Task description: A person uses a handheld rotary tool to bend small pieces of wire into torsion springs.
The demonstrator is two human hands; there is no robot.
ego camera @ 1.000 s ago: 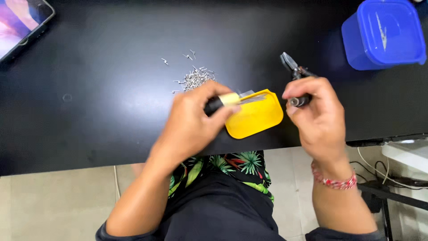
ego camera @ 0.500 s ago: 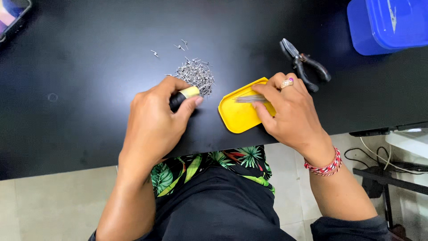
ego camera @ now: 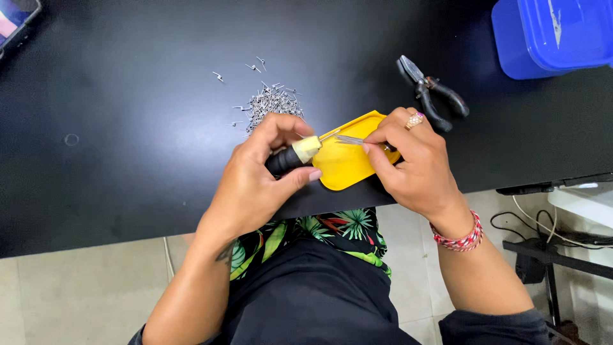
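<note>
My left hand (ego camera: 258, 179) grips a screwdriver (ego camera: 300, 152) with a black and pale yellow handle, its short metal tip pointing right. My right hand (ego camera: 408, 160), with a ring and a red woven bracelet, pinches a thin metal strip (ego camera: 348, 139) whose end meets the screwdriver tip. Both hands work over a shallow yellow tray (ego camera: 348, 166) lying at the near edge of the black table (ego camera: 128, 128). A heap of small metal pins (ego camera: 271, 102) lies just beyond my left hand.
Black-handled pliers (ego camera: 431, 96) lie on the table to the right of the tray. A blue lidded box (ego camera: 549, 35) stands at the back right corner. A phone (ego camera: 16, 22) rests at the far left corner. Cables hang below at the right.
The screwdriver tip and the metal strip have come together over the yellow tray. The pliers, near my right hand a second ago, now lie alone on the table.
</note>
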